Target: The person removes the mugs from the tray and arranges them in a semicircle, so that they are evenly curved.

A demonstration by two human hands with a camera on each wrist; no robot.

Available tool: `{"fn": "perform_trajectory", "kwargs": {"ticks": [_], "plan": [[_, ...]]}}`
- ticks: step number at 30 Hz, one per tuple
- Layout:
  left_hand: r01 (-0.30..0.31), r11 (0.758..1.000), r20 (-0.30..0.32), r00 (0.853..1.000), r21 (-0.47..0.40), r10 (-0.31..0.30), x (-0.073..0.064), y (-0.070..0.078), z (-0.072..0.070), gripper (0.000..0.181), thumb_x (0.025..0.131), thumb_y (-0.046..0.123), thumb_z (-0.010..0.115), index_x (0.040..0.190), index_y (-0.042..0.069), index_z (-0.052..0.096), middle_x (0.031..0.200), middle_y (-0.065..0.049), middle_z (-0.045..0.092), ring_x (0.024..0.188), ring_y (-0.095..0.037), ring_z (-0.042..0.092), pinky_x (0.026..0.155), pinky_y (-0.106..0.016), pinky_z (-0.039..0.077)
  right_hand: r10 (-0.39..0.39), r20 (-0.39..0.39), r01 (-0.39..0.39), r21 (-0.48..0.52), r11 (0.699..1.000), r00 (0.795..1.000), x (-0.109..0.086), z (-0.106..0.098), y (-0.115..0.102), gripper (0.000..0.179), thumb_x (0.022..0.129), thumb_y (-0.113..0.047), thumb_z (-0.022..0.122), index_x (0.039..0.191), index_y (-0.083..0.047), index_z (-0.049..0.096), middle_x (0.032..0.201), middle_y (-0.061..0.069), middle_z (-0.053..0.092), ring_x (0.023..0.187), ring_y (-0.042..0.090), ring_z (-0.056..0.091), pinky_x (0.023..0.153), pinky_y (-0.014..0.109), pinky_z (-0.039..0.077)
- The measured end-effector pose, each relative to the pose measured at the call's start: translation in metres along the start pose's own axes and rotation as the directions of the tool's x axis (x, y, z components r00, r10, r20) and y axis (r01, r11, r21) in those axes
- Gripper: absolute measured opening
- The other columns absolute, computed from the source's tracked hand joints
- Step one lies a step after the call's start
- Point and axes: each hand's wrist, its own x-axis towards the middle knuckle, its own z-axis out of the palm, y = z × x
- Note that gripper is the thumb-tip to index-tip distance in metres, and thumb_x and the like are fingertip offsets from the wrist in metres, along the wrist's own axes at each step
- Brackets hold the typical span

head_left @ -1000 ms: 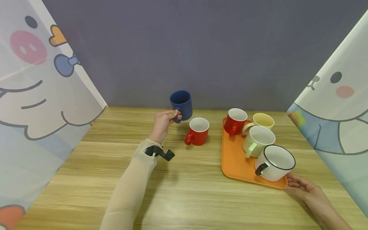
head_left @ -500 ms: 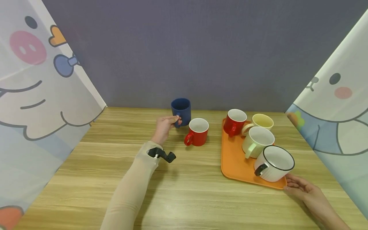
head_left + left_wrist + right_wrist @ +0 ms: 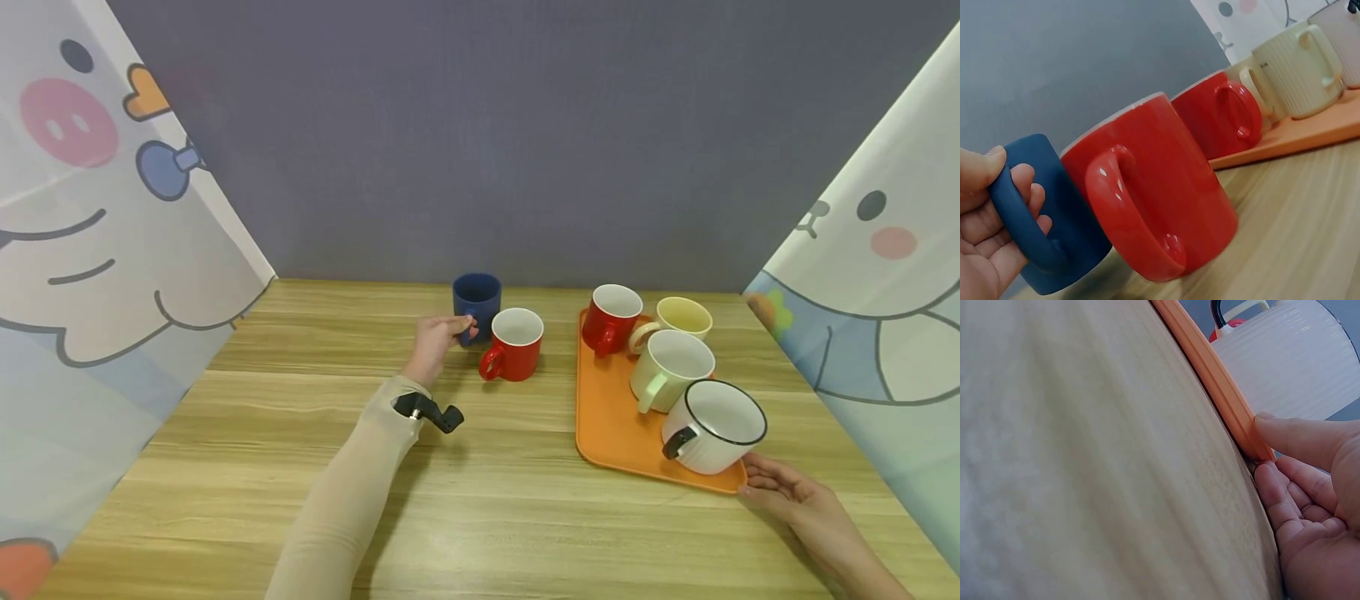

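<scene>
My left hand (image 3: 438,343) grips the handle of a dark blue mug (image 3: 483,298); in the left wrist view the fingers (image 3: 1022,178) pass through that handle (image 3: 1019,219). The blue mug is upright, close beside and slightly behind a red mug (image 3: 519,354) with a white inside. Whether its base touches the table cannot be told. At the near right corner of an orange tray (image 3: 611,429), my right hand (image 3: 806,512) pinches the rim, thumb (image 3: 1297,434) against the edge and fingers curled below the corner.
On the tray stand another red mug (image 3: 613,321), a pale yellow mug (image 3: 686,317), a pale green mug (image 3: 673,367) and a white mug (image 3: 712,427) with a black rim. A grey wall (image 3: 480,142) rises behind the wooden table (image 3: 480,517); printed cartoon panels (image 3: 885,275) flank it.
My left hand has lowered the blue mug from above the table, down and slightly right, to beside the red mug. The right hand and the tray have stayed in place.
</scene>
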Motion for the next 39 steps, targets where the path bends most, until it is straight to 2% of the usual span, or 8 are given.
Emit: {"fn": "perform_trajectory", "kwargs": {"ticks": [7, 16, 25, 31, 39], "plan": [[-0.023, 1.000, -0.016, 1.000, 0.004, 0.023, 0.001, -0.011, -0.002, 0.019, 0.089, -0.007, 0.065, 0.101, -0.021, 0.068, 0.080, -0.011, 0.070, 0.066, -0.011, 0.069, 0.072, -0.024, 0.058, -0.014, 0.000, 0.014, 0.020, 1.000, 1.000, 0.000, 0.000, 0.001, 0.055, 0.093, 0.007, 0.062, 0.113, -0.044, 0.061, 0.104, -0.017, 0.066, 0.092, -0.001, 0.061, 0.075, 0.013, 0.050], [-0.002, 1.000, -0.023, 1.000, 0.028, 0.003, 0.002, -0.020, -0.003, 0.017, 0.088, -0.005, 0.067, 0.099, -0.018, 0.070, 0.079, -0.008, 0.070, 0.064, -0.010, 0.067, 0.067, -0.021, 0.055, -0.004, 0.008, 0.004, -0.009, 1.000, 1.000, 0.001, 0.001, -0.001, 0.053, 0.094, 0.005, 0.062, 0.113, -0.045, 0.059, 0.104, -0.018, 0.065, 0.092, -0.002, 0.060, 0.075, 0.013, 0.050], [0.003, 0.999, -0.006, 1.000, 0.041, -0.003, 0.002, -0.026, -0.003, 0.018, 0.088, -0.004, 0.068, 0.100, -0.017, 0.071, 0.079, -0.007, 0.071, 0.067, -0.010, 0.067, 0.071, -0.022, 0.055, -0.001, 0.002, 0.001, 0.002, 1.000, 1.000, 0.001, 0.002, -0.001, 0.055, 0.094, 0.007, 0.062, 0.112, -0.045, 0.059, 0.104, -0.019, 0.065, 0.092, -0.002, 0.061, 0.075, 0.013, 0.050], [-0.005, 1.000, 0.017, 1.000, 0.022, 0.004, 0.002, -0.029, -0.002, 0.016, 0.088, -0.007, 0.066, 0.099, -0.018, 0.070, 0.080, -0.008, 0.071, 0.066, -0.011, 0.067, 0.069, -0.021, 0.056, -0.001, -0.004, 0.001, -0.033, 0.999, 1.000, 0.002, 0.001, -0.002, 0.055, 0.094, 0.004, 0.063, 0.112, -0.047, 0.058, 0.104, -0.020, 0.065, 0.092, -0.002, 0.061, 0.075, 0.012, 0.050], [0.019, 1.000, 0.048, 0.999, 0.013, -0.019, 0.003, -0.029, -0.003, 0.020, 0.089, -0.008, 0.065, 0.104, -0.020, 0.067, 0.082, -0.008, 0.071, 0.066, -0.010, 0.067, 0.070, -0.022, 0.056, 0.003, -0.011, -0.003, -0.017, 1.000, 1.000, 0.000, -0.001, 0.001, 0.055, 0.093, 0.005, 0.063, 0.111, -0.047, 0.059, 0.103, -0.019, 0.066, 0.091, -0.002, 0.061, 0.074, 0.012, 0.050]]}}
